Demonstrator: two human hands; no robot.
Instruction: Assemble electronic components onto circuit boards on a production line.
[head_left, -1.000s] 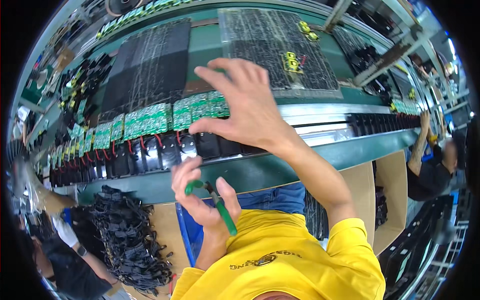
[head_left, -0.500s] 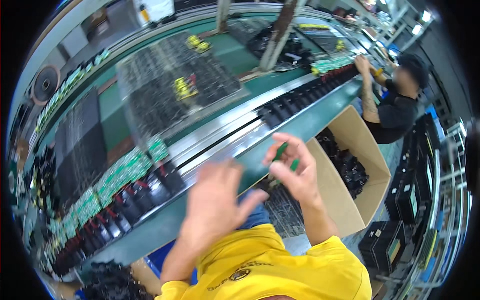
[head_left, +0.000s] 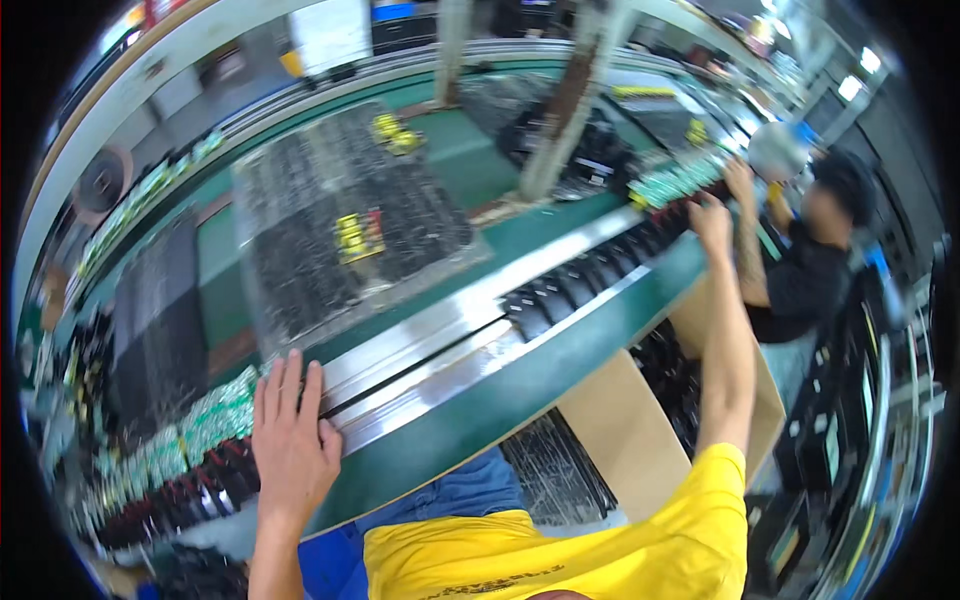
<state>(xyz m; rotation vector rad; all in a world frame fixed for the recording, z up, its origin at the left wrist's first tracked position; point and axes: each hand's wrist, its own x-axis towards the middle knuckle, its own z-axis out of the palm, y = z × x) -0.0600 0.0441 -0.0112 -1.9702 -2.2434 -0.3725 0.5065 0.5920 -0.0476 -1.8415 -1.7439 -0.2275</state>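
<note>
My left hand point(head_left: 290, 440) lies with fingers stretched at the end of the left row of black housings point(head_left: 215, 480). Green circuit boards point(head_left: 200, 428) stand along that row, with red wires between boards and housings. My right arm reaches far out to the right. There my right hand point(head_left: 712, 222) has its fingers bent at the far part of another row of black housings point(head_left: 580, 285), beside more green circuit boards point(head_left: 680, 183). What the right fingers grip is too small and blurred to make out. Both rows rest along a metal rail point(head_left: 450, 345).
A person in black point(head_left: 815, 255) works at the far right, hands close to mine. An open cardboard box point(head_left: 625, 430) with black parts stands below the bench edge. Across the rail lies a black wrapped board point(head_left: 350, 210) with yellow components point(head_left: 352, 237). A post point(head_left: 560, 120) rises behind.
My hands have moved apart: the left down-left to the left row, the right up-right to the far row. The small green pieces seen in my right hand no longer show.
</note>
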